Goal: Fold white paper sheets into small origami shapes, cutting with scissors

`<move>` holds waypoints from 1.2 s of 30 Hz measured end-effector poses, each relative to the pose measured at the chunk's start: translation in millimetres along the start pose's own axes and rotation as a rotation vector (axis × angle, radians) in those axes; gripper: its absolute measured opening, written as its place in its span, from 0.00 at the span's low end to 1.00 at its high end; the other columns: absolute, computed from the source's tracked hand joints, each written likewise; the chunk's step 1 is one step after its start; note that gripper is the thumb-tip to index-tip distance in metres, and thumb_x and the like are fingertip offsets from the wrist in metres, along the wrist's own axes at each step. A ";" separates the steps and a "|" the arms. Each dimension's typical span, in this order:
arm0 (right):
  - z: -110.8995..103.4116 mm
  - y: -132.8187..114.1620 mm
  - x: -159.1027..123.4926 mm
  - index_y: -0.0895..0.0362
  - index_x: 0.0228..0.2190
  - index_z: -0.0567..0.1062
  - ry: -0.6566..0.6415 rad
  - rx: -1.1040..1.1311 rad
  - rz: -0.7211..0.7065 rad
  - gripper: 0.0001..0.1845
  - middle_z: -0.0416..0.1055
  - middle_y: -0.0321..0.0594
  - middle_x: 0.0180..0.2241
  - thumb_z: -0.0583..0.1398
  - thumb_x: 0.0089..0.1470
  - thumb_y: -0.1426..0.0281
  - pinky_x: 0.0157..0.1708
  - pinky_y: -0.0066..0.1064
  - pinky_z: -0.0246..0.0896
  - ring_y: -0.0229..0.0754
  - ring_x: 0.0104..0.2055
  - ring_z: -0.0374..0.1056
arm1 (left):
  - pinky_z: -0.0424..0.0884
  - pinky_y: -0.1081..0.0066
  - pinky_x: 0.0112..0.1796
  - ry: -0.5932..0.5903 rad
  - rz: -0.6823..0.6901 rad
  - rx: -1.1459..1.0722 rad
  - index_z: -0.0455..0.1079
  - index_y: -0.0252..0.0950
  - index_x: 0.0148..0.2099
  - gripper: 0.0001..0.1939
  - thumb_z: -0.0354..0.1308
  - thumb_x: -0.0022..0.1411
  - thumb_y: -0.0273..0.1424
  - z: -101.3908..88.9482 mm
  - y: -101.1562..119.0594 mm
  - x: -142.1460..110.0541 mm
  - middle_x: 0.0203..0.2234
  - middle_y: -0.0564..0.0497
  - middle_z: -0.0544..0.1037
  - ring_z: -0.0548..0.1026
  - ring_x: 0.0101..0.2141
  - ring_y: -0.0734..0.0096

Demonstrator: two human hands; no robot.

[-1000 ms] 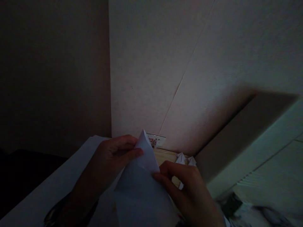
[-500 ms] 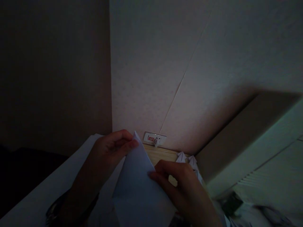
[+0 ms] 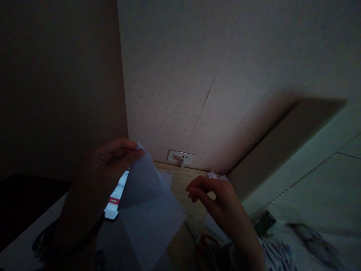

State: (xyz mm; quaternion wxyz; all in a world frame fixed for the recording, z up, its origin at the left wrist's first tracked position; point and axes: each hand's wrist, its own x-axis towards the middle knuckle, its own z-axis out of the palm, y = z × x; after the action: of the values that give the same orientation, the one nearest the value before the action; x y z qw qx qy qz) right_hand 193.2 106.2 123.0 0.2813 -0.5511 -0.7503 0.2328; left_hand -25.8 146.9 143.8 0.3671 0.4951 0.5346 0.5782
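Observation:
My left hand (image 3: 117, 160) pinches the top corner of a creased white sheet of paper (image 3: 153, 218) between thumb and fingers. The sheet hangs down with fold lines across it, its upper part bent into a point. To the right of the paper and apart from it is my right hand (image 3: 216, 195), its thumb and fingertips drawn together with nothing visible in them. Below that hand lies a pair of scissors with red handles (image 3: 204, 241), partly hidden by my wrist. A phone with a lit screen (image 3: 115, 195) shows behind my left wrist.
Folded paper pieces (image 3: 216, 176) stand at the back of the wooden table (image 3: 180, 178), near the wall. A wall socket (image 3: 180, 156) with a plug sits just above the table. At the right is a pale panel (image 3: 296, 150). The scene is dim.
My right hand has let go of the paper's edge and is now apart from it. My left hand has moved left with the sheet, which has opened out. The phone and scissors have come into view.

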 end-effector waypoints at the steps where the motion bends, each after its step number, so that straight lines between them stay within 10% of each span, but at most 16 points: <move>1: -0.3 8.5 -3.5 0.57 0.28 0.76 0.008 -0.058 0.061 0.10 0.76 0.35 0.25 0.57 0.58 0.74 0.31 0.25 0.59 0.37 0.28 0.71 | 0.62 0.78 0.24 0.040 0.008 0.023 0.71 0.37 0.24 0.05 0.63 0.45 0.33 -3.4 0.3 2.3 0.18 0.58 0.76 0.69 0.23 0.76; 10: 67.3 65.0 -45.9 0.57 0.32 0.77 -0.231 -0.563 0.478 0.10 0.78 0.45 0.37 0.56 0.52 0.79 0.33 0.29 0.59 0.46 0.39 0.74 | 0.63 0.77 0.26 0.273 0.019 0.149 0.71 0.38 0.27 0.03 0.62 0.46 0.28 -24.6 -6.5 12.7 0.21 0.59 0.75 0.71 0.26 0.75; 16: 91.8 74.8 -61.2 0.58 0.35 0.75 -0.235 -0.624 0.484 0.12 0.78 0.44 0.39 0.56 0.50 0.81 0.36 0.29 0.60 0.46 0.42 0.74 | 0.66 0.77 0.29 0.309 -0.004 0.123 0.70 0.37 0.26 0.03 0.62 0.45 0.26 -21.9 -0.2 11.9 0.18 0.60 0.72 0.71 0.25 0.74; 31: 56.2 109.0 -11.0 0.61 0.35 0.77 -0.140 -0.684 0.592 0.11 0.77 0.51 0.40 0.55 0.55 0.78 0.35 0.32 0.57 0.50 0.43 0.73 | 0.64 0.80 0.29 0.039 -0.005 0.012 0.72 0.38 0.28 0.03 0.64 0.49 0.27 -20.7 -13.3 17.9 0.23 0.60 0.77 0.72 0.28 0.76; 36: 32.7 83.8 3.6 0.61 0.36 0.77 0.077 -0.417 0.430 0.08 0.78 0.48 0.37 0.60 0.56 0.70 0.37 0.32 0.60 0.46 0.39 0.73 | 0.63 0.80 0.24 -0.100 -0.028 -0.041 0.72 0.37 0.25 0.05 0.65 0.48 0.28 -11.3 -14.0 16.9 0.18 0.60 0.76 0.70 0.22 0.77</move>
State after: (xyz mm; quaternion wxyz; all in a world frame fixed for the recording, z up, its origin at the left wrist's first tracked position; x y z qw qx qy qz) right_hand 228.5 132.2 44.4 0.1345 -0.7515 -0.6369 0.1072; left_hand -42.2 162.4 133.7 0.4115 0.5082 0.5103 0.5586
